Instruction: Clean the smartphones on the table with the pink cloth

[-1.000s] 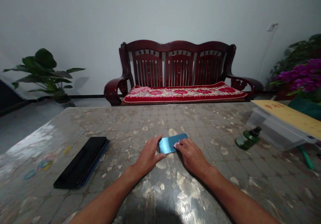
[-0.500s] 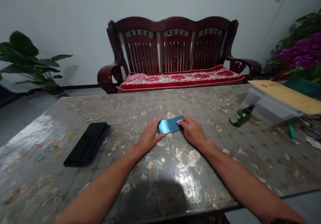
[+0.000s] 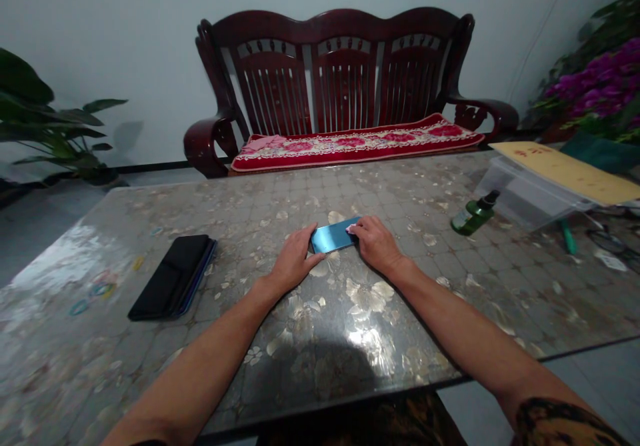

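Observation:
A blue smartphone [image 3: 331, 236] lies on the patterned table in front of me, its shiny face up. My left hand [image 3: 296, 254] grips the phone's left end between thumb and fingers. At the other end, my right hand [image 3: 376, 241] pinches a small pinkish-white cloth [image 3: 352, 229] and presses it on the phone's surface. Most of the cloth is hidden under the fingers. Left of my arms rests a stack of dark phones or tablets [image 3: 173, 276], black on top with a blue edge below.
Rubber bands [image 3: 103, 288] lie at the far left of the table [image 3: 280, 196]. A green spray bottle [image 3: 474, 214] stands tilted at the right, near a clear plastic box [image 3: 523, 196] topped by a yellow folder [image 3: 565, 166]. A green-handled tool [image 3: 568, 236] and eyeglasses lie beside it. A wooden bench [image 3: 345, 26] stands behind.
The view has tilted down and shifted slightly. My right hand and the cloth have slid a little left along the phone; my left hand keeps its hold.

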`<state>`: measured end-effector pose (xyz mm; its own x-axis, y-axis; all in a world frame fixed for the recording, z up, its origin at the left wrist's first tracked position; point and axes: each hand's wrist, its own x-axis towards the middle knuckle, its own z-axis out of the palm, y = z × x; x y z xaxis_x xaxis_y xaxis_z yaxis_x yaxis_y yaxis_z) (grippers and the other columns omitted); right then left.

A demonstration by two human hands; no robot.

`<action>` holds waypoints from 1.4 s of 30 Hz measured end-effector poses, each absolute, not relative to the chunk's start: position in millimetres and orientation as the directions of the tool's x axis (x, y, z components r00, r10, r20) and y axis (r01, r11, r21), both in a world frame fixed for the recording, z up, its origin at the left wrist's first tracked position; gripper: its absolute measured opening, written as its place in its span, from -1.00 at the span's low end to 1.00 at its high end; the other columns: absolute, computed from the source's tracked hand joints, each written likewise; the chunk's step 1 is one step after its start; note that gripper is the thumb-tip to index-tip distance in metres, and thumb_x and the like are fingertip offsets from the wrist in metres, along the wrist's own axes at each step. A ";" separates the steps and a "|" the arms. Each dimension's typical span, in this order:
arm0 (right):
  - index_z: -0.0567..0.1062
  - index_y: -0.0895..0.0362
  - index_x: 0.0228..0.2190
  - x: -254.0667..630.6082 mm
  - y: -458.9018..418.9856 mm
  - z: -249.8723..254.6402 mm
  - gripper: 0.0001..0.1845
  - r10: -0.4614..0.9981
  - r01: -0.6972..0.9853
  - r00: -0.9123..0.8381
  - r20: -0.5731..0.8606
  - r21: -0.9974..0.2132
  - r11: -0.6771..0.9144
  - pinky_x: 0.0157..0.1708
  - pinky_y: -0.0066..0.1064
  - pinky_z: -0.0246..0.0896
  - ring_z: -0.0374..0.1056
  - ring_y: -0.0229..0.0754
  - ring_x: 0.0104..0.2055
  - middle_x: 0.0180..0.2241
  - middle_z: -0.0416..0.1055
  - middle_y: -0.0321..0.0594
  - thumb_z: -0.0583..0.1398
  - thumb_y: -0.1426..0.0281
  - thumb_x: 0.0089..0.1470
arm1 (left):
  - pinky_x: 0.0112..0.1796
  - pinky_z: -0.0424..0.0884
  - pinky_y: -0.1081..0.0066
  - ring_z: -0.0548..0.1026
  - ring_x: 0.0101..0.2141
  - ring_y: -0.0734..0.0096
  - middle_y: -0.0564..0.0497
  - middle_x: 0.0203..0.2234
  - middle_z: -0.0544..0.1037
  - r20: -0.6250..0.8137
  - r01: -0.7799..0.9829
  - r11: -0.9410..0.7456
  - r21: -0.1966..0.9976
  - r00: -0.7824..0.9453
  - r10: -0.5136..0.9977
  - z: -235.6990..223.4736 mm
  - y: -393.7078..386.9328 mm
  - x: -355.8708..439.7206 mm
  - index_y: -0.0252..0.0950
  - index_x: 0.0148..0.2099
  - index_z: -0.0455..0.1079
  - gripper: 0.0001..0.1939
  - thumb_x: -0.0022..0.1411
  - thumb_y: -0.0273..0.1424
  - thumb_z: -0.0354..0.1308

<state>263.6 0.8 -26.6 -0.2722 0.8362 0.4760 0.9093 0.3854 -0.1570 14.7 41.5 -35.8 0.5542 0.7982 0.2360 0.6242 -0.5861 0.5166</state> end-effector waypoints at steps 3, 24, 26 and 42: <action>0.58 0.16 -0.15 260.6 4.8 -26.3 -0.67 0.835 0.902 -0.273 0.478 -0.174 0.394 -0.11 -0.26 0.21 0.22 -0.05 -0.14 -0.22 0.43 -0.05 0.05 0.59 0.25 | 0.18 0.25 -0.03 0.33 0.19 -0.01 -0.25 0.22 0.35 0.235 0.624 -0.586 0.517 0.554 0.798 -35.5 40.6 13.8 -0.31 0.34 0.09 -0.30 0.24 -0.30 0.24; 0.57 0.14 -0.16 263.5 -6.0 -21.1 -0.71 0.797 0.872 -0.336 0.502 -0.155 0.465 -0.17 -0.30 0.27 0.29 -0.08 -0.18 -0.24 0.44 -0.07 0.11 0.61 0.21 | 0.18 0.25 -0.05 0.34 0.18 0.00 -0.21 0.20 0.38 0.260 0.563 -0.594 0.575 0.563 0.785 -34.4 40.6 11.2 -0.25 0.34 0.15 -0.34 0.25 -0.29 0.22; 0.58 0.13 -0.17 269.0 -3.5 -20.9 -0.69 0.808 0.889 -0.285 0.515 -0.173 0.424 -0.17 -0.29 0.27 0.29 -0.07 -0.18 -0.24 0.45 -0.08 0.11 0.63 0.19 | 0.19 0.24 -0.04 0.34 0.18 0.00 -0.19 0.20 0.38 0.263 0.555 -0.605 0.571 0.574 0.775 -34.3 41.4 10.7 -0.22 0.34 0.15 -0.35 0.25 -0.29 0.21; 0.56 0.14 -0.17 271.0 -2.2 -23.4 -0.73 0.793 0.880 -0.292 0.535 -0.175 0.442 -0.19 -0.32 0.27 0.29 -0.09 -0.19 -0.26 0.44 -0.12 0.11 0.61 0.22 | 0.19 0.25 -0.05 0.34 0.17 0.00 -0.19 0.21 0.37 0.270 0.564 -0.618 0.548 0.580 0.769 -40.2 44.1 9.3 -0.20 0.34 0.15 -0.35 0.24 -0.31 0.20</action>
